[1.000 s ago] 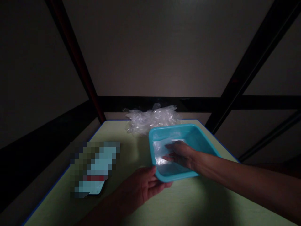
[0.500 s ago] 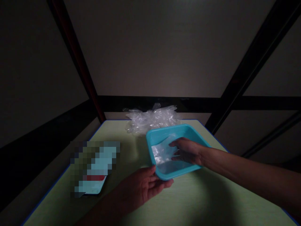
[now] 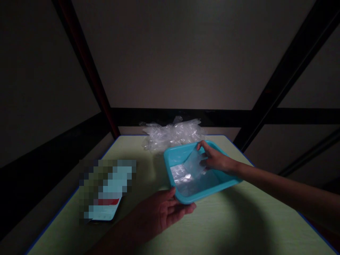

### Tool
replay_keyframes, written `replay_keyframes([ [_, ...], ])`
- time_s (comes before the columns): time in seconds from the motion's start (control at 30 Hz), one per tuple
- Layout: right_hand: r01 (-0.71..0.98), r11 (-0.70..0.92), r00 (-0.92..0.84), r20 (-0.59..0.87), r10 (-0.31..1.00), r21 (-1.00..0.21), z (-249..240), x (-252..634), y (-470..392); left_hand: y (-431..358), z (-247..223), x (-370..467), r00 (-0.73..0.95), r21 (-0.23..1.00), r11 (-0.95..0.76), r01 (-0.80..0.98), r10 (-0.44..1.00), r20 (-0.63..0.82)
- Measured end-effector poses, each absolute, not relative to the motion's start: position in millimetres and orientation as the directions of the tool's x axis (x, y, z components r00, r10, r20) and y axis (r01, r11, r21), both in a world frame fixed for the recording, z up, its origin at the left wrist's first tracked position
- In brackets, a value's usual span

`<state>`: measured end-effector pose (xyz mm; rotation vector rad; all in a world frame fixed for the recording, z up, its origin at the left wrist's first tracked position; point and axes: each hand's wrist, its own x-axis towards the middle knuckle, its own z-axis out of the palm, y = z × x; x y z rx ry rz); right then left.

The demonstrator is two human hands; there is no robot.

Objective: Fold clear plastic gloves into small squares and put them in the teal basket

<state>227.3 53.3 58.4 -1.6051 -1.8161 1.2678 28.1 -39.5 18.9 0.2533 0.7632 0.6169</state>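
A turquoise plastic basin [image 3: 205,194] is tilted above the table, its near left corner gripped by my left hand [image 3: 166,211], thumb at the rim and fingers underneath. Inside lie flat, shiny clear plastic bags [image 3: 183,179]. My right hand [image 3: 215,158] reaches into the basin from the right. Thumb and fingers are closed on a translucent plastic bag [image 3: 194,164], one edge of which is lifted off the others. The lower part of that bag still rests among those in the basin.
A heap of crumpled clear plastic [image 3: 174,134] lies at the table's far edge, behind the basin. To the left is a lit phone [image 3: 108,214], partly pixelated. The pale green table [image 3: 148,170] has a blue edge and meets a wall [image 3: 175,71].
My right hand has moved slightly up and right, raising the edge of a plastic bag. The basin has shifted and tilted a little; my left hand keeps its hold.
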Motion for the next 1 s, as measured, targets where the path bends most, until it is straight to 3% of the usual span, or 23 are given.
replay_keyframes([
  [0.2,0.707,0.265,-0.413,-0.079,0.907,-0.656,58.2,235.4,57.1,-41.3,14.9,25.5,0.604,0.374,0.82,-0.433,0.572,-0.555],
  [0.33,0.694,0.322,-0.512,-0.128,0.849,-0.644,64.1,236.8,52.8,-46.9,10.2,20.0,0.644,0.4,0.826,-0.396,0.561,-0.52],
  [0.53,0.649,0.195,-0.561,-0.289,0.776,-0.735,65.7,233.7,45.6,-64.4,11.2,6.9,0.629,0.492,0.821,-0.29,0.551,-0.549],
  [0.67,0.635,-0.124,-0.458,-0.501,0.734,-0.762,66.4,226.4,38.9,-77.8,16.6,-2.6,0.568,0.586,0.775,-0.237,0.6,-0.563],
  [0.77,0.537,-0.315,-0.382,-0.559,0.736,-0.782,71.4,220.4,33.5,-83.4,13.5,-14.9,0.519,0.636,0.712,-0.296,0.679,-0.519],
  [0.9,0.426,-0.437,-0.367,-0.593,0.717,-0.792,76.4,209.6,29.2,-79.4,20.0,-38.7,0.264,0.867,0.469,-0.17,0.869,-0.418],
  [1.0,0.402,-0.512,-0.338,-0.643,0.687,-0.759,74.2,199.5,27.7,-70.3,44.5,-50.9,0.053,0.975,0.214,0.052,0.975,-0.217],
])
